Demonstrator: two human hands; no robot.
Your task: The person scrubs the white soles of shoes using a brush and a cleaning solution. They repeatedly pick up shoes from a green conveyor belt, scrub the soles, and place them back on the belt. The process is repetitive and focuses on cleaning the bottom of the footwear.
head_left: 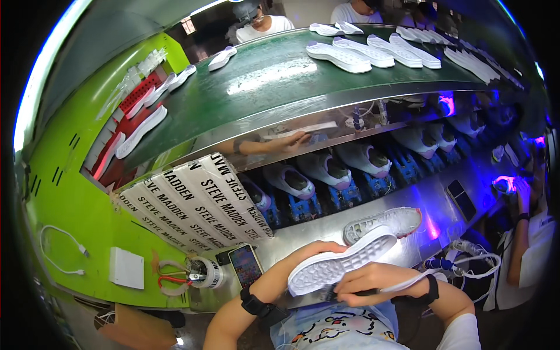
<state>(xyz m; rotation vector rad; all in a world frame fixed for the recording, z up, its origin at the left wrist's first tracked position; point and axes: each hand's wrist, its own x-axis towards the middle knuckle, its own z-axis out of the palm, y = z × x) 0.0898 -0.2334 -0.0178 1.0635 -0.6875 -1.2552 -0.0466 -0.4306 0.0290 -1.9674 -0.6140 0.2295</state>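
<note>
A white shoe sole (pixel 318 271) is tilted in front of my body, its hollow, dimpled inside facing up. My left hand (pixel 312 251) grips it along the far edge, the fingers partly hidden behind the sole. Close against the near edge, my right hand (pixel 367 280) has its fingers pinched on a small dark brush-like thing (pixel 328 293), mostly covered by the fingers. Just beyond the held sole, a greyish sole (pixel 382 224) with a reddish tip lies on the metal ledge (pixel 297 236).
Beyond the ledge, light shoes (pixel 332 171) sit on blue racks. Several white soles (pixel 338 56) lie on the green belt (pixel 256 70) above. A printed cardboard panel (pixel 198 204), phone (pixel 245 266) and tool cup (pixel 206 273) stand left. A co-worker's hand (pixel 521 189) works under violet light at right.
</note>
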